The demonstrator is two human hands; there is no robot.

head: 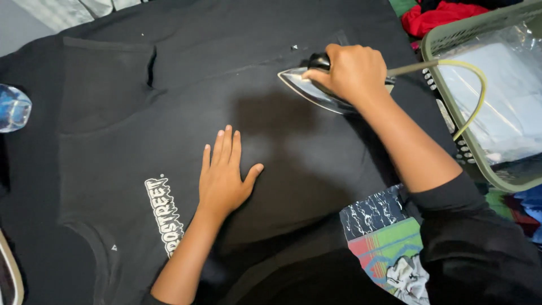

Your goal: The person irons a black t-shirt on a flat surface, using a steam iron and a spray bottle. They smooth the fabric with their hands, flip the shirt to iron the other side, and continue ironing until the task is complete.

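1. Pressing flat on the cloth nearest the viewer, the left hand [224,172] lies palm down on the black T-shirt [169,101], fingers [226,148] stretched out and close together, thumb spread; it grips nothing, only pins the fabric.
2. Black T-shirt, spread across almost the whole surface beneath both hands; soft and limp by the look of it, likely to wrinkle and slide unless held taut; a white printed logo [165,214] sits near the left forearm; best held by flat pressure, not by pinching.
3. Iron [316,90], resting sole down on the shirt beyond the left hand; probably heavy, rigid and hot at the sole, so the dark handle on top is the safe hold; the right hand [353,73] is wrapped tightly round that handle.
4. Cord [474,85], yellowish, looping from the iron over the green laundry basket [451,34] at the far right.
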